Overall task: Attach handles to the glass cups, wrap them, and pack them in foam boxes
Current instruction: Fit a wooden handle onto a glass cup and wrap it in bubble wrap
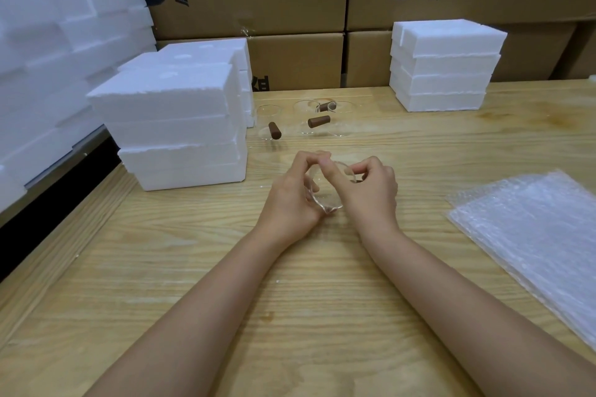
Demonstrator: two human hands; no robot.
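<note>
A glass cup (326, 203) is held in the middle of the frame
It is gripped by the left hand (290, 196) and pinched by the right hand (374, 192)

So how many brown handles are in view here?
3: left handle near the foam stack, middle handle, rear handle just behind it. The left hand and right hand, holding a glass cup, may hide another.
</note>
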